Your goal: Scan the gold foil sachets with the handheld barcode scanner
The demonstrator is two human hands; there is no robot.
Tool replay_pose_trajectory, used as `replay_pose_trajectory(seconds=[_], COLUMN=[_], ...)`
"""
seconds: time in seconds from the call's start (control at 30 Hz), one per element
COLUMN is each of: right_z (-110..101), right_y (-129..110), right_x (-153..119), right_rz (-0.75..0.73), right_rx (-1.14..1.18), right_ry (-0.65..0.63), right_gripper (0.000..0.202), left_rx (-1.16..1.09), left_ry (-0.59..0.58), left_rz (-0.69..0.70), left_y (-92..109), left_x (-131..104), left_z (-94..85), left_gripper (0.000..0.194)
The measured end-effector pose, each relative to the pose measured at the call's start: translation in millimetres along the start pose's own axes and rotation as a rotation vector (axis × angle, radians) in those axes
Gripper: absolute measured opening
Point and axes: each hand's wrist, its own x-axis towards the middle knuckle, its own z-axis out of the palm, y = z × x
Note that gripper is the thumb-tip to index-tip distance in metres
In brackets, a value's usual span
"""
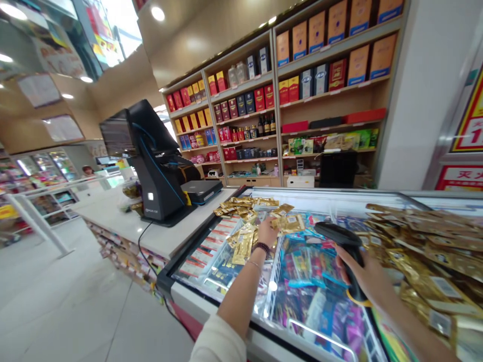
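Note:
My left hand [267, 232], with a beaded bracelet at its wrist, reaches over the glass top of a chest freezer. Its fingers close on the near end of a shiny gold packet [292, 222]; the fingertips are partly hidden. Around that hand lie more loose gold packets [243, 244]. A black handheld barcode scanner [339, 234] is in my right hand [368, 274], with the fingers wrapped round its grip and its head pointing left. To the right of it spreads a big heap of gold packets [426, 261] on the glass.
Under the freezer's glass [298, 198], colourful wrapped goods lie in white wire baskets. On the counter [113, 216] at left stands a black checkout terminal [154, 171], its cable hanging over the edge. Behind, shelves [275, 90] hold boxes and bottles. A person [88, 171] is far left.

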Motion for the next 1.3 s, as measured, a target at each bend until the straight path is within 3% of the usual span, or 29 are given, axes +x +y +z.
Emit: replay_pose_trajectory(seconds=[0.07, 0.17, 0.4, 0.53, 1.0, 1.3], right_z=[1, 2, 5, 7, 4, 4], right_y=[-3, -6, -13, -15, 9, -1], right_x=[-2, -6, -16, -21, -8, -13], right_rz=[-0.009, -0.031, -0.084, -0.099, -0.081, -0.077], right_rx=[-0.018, -0.066, -0.188, -0.186, -0.206, -0.215], right_ry=[-0.018, -0.044, -0.036, -0.025, -0.06, -0.057], right_gripper=[0.055, 0.052, 0.045, 0.046, 0.053, 0.053], left_rx=[-0.076, -0.157, -0.563, -0.641, -0.556, -0.546], left_ry=[-0.021, -0.025, 0.041, 0.067, 0.051, 0.035], left_rz=[-0.022, -0.05, -0.156, -0.149, -0.13, -0.124], left_y=[-3, -5, -8, -3, -13, -17], left_x=[-6, -15, -30, -36, -36, -34], left_z=[7.9, 8.5, -18.2, -17.3, -2.5, -2.9], left_gripper=[0.017, 0.007, 0.028, 0.038, 0.041, 0.036])
